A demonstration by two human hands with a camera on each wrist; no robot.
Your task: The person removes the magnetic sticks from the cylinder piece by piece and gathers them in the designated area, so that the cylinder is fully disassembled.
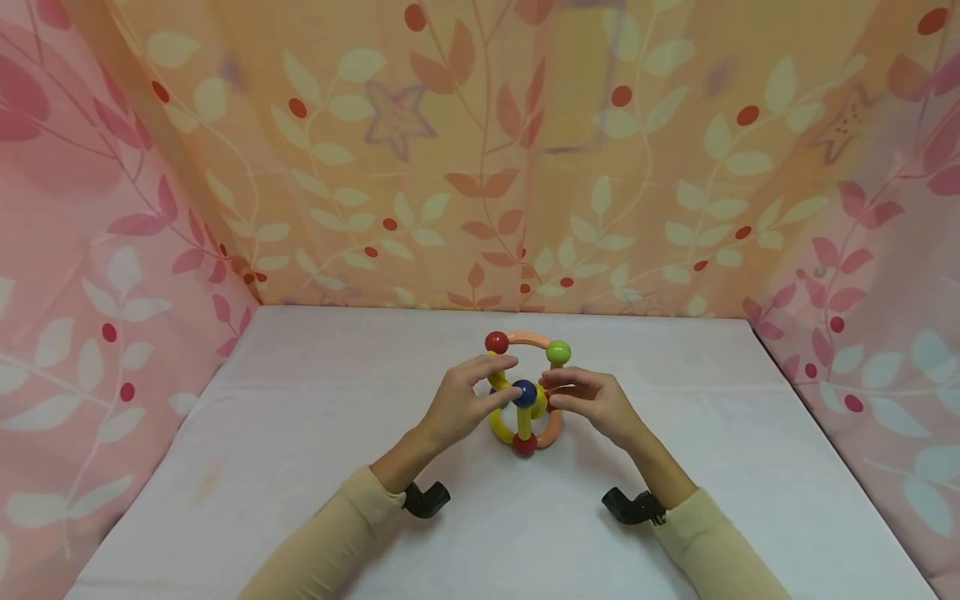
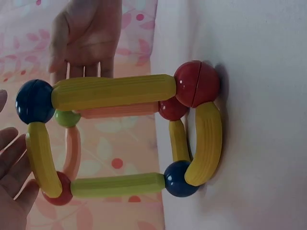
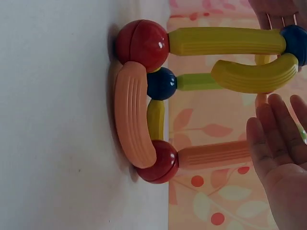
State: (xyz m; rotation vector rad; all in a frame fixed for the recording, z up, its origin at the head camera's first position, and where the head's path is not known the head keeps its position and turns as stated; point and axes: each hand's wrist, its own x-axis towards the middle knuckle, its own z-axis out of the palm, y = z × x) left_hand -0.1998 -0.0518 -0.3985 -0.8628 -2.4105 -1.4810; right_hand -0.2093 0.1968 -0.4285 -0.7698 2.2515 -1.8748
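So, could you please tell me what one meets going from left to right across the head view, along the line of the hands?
Pink leaf-print curtain → left hand → dark blue ball of the toy frame → right hand → pink curtain on the right side.

White tabletop (image 1: pixel 300 433), looks cloth-covered, boxed in by leafy patterned fabric on three sides. The only thing standing on it is a toy frame (image 1: pixel 525 392) of colourful rods and balls, around the middle.
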